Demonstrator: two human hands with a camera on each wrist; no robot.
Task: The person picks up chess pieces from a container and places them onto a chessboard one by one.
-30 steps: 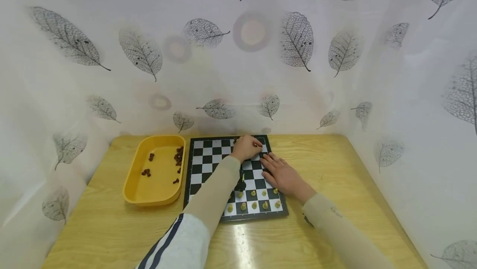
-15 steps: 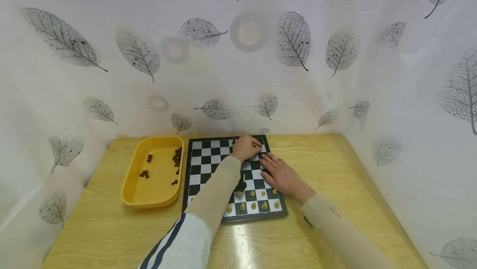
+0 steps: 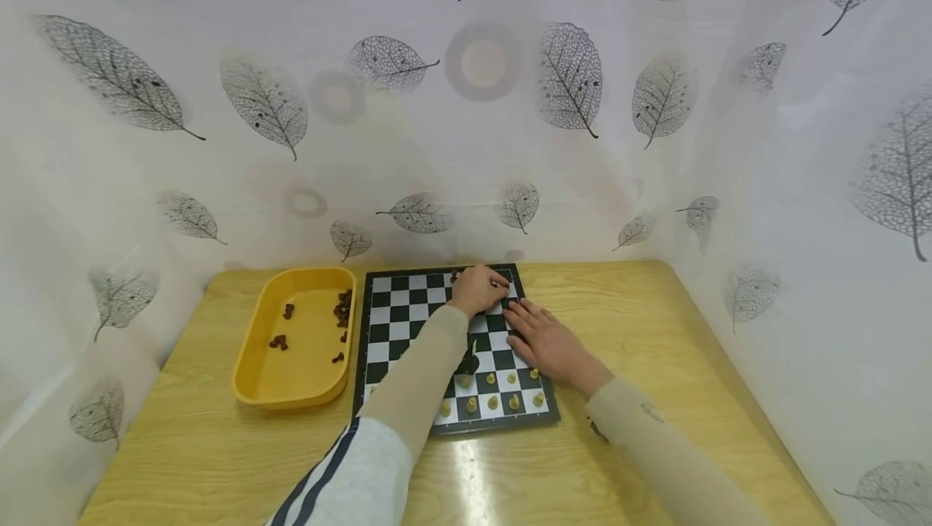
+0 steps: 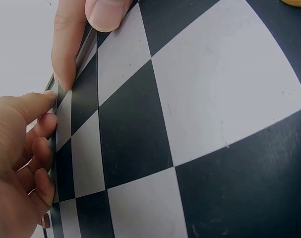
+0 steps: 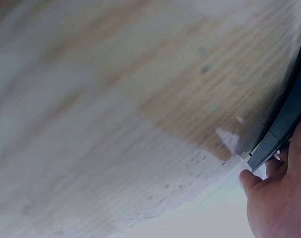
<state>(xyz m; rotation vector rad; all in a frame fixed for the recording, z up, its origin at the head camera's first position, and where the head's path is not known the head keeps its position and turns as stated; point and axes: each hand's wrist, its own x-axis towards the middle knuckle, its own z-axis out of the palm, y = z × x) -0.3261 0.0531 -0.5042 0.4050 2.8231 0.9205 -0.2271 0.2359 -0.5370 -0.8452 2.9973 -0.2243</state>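
Observation:
A black-and-white chessboard [image 3: 390, 324] lies on the table. Over its far right corner, my left hand [image 3: 475, 290] pinches a small dark brown chess piece [image 3: 497, 283], mostly hidden by the fingers. Another brown piece [image 3: 455, 274] stands beside that hand on the back row. My right hand [image 3: 548, 341] rests with fingers spread on the board's right edge, holding nothing. Pale yellow chess pieces [image 3: 493, 401] stand in rows along the near side, some hidden under the left forearm. In the left wrist view, curled fingers [image 4: 41, 153] are close to the board.
Left of the board is a yellow plastic tray [image 3: 243, 356] with several brown chess pieces [image 3: 342, 307] inside, most by its right wall. A leaf-patterned white curtain [image 3: 466, 129] hangs behind the table [image 3: 182, 453]. A small black device [image 3: 468, 362] sits under the left forearm.
The head view has drifted slightly, so everything appears a little further left. Both hands keep their places on the board.

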